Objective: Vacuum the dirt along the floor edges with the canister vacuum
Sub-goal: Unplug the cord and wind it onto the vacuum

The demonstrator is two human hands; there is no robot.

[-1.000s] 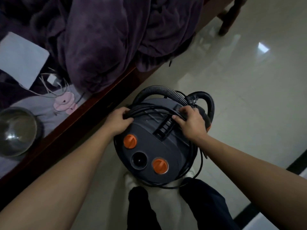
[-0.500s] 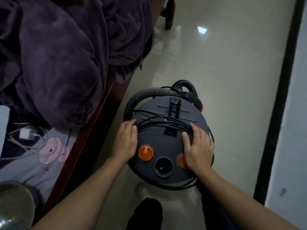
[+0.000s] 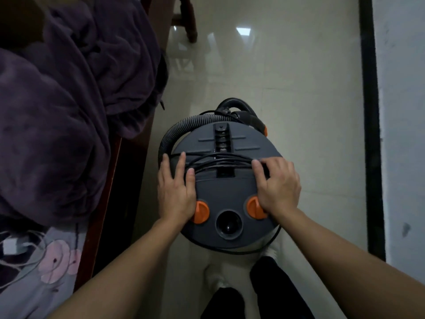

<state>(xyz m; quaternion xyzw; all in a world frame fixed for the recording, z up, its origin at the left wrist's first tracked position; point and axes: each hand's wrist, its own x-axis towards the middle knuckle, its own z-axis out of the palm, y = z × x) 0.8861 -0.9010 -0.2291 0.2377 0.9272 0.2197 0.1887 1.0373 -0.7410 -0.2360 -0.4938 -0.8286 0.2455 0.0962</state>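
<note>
A round dark grey canister vacuum [image 3: 226, 187] stands low in front of my legs on the pale tiled floor [image 3: 287, 88]. Its lid carries two orange knobs [image 3: 202, 211] and a round black port [image 3: 228, 225]. A ribbed black hose [image 3: 174, 132] curls around its far left side, and a black power cord [image 3: 220, 161] lies wound across the lid. My left hand [image 3: 176, 192] presses on the lid's left edge with its fingertips on the cord. On the right side, my right hand [image 3: 278, 187] partly covers the right orange knob, its fingers curled onto the cord.
A bed with a purple blanket [image 3: 57, 111] and a reddish wooden frame [image 3: 103, 208] runs along the left. A black baseboard [image 3: 371, 134] and white wall [image 3: 402, 111] run along the right. A wooden furniture leg [image 3: 188, 19] stands far ahead. A white charger with cables [image 3: 10, 246] lies on the bed.
The view has swung right, so the vacuum now sits square between the bed and the wall. Both hands slid from the far cord bundle back toward the orange knobs.
</note>
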